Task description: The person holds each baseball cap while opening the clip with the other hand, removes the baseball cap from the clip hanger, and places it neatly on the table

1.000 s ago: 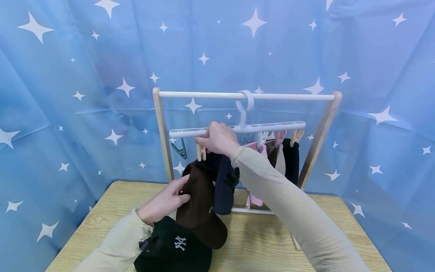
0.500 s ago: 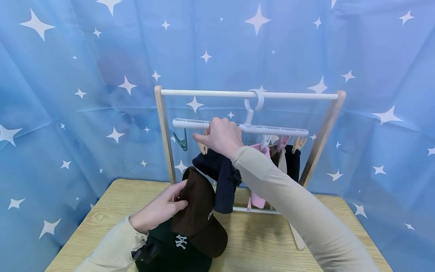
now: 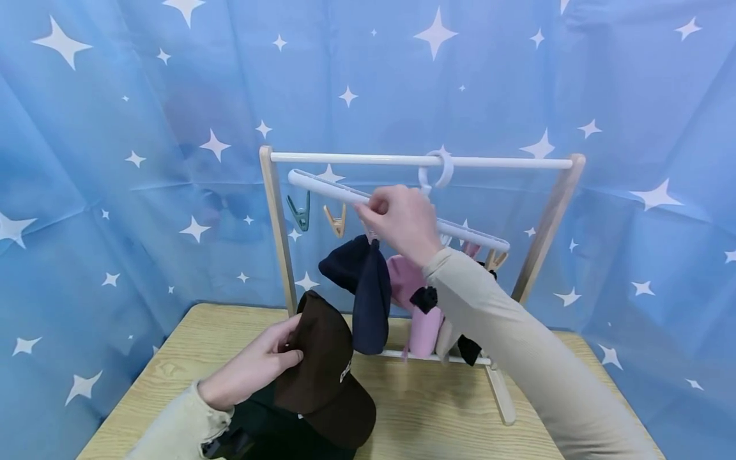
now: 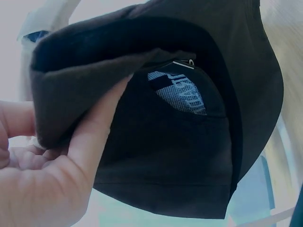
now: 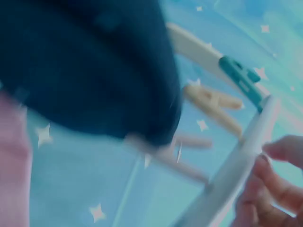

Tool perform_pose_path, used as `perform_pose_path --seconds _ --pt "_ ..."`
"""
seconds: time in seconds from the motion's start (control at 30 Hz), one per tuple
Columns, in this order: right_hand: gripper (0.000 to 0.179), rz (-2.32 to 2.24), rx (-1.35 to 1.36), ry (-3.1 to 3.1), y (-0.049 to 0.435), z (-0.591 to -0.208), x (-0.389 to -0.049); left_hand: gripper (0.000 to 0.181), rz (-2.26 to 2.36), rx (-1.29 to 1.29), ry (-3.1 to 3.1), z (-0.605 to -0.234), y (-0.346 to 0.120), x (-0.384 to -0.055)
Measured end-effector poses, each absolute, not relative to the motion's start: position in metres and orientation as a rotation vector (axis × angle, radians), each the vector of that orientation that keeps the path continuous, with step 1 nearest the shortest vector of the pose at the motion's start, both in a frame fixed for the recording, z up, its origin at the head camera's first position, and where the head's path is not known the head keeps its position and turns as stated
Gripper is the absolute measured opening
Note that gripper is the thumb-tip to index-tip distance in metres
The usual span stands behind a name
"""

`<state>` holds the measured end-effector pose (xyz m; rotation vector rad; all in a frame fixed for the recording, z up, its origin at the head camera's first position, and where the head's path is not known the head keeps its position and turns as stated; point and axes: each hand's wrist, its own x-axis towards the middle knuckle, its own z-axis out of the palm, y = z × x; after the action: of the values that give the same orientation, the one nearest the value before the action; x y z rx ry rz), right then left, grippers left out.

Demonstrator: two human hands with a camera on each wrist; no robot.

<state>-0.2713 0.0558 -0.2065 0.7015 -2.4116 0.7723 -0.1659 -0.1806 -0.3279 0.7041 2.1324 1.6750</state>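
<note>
My left hand (image 3: 253, 367) holds a brown baseball cap (image 3: 319, 358) by its rear edge, thumb and fingers on either side of the fabric; the left wrist view looks into its lining (image 4: 180, 94). Higher up, my right hand (image 3: 405, 223) grips the white clip hanger (image 3: 322, 185), which hangs tilted from the rack's top rail. A navy cap (image 3: 370, 300) hangs from a clip (image 5: 175, 161) near that hand. Further left on the hanger are a beige clip (image 3: 336, 222) and a green clip (image 3: 300, 214), both holding nothing.
Pink (image 3: 425, 332), beige and black items hang from the hanger's right half, partly behind my right arm. The rack (image 3: 269, 223) stands on a wooden table (image 3: 201, 345). A dark green cap (image 3: 276, 428) lies below the brown one. A starry blue curtain closes the back.
The hanger has turned and tilted, its left end rising and its right end dropping. My right hand moved right with it. My left hand and the brown cap shifted slightly left and down.
</note>
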Motion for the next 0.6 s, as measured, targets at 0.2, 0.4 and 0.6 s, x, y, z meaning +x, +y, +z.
perform_pose_path --seconds 0.2,0.4,0.6 --pt "0.016 0.806 0.798 -2.353 0.072 -0.2 -0.273 0.057 1.689 0.661 2.108 -0.331 -0.191 -0.164" --pt "0.034 0.584 0.887 -2.439 0.074 -0.202 -0.28 0.06 1.713 0.59 2.052 -0.345 -0.198 -0.163" --pt "0.032 0.551 0.933 -2.463 0.075 -0.208 -0.29 0.06 1.776 0.545 1.95 -0.363 -0.2 -0.159"
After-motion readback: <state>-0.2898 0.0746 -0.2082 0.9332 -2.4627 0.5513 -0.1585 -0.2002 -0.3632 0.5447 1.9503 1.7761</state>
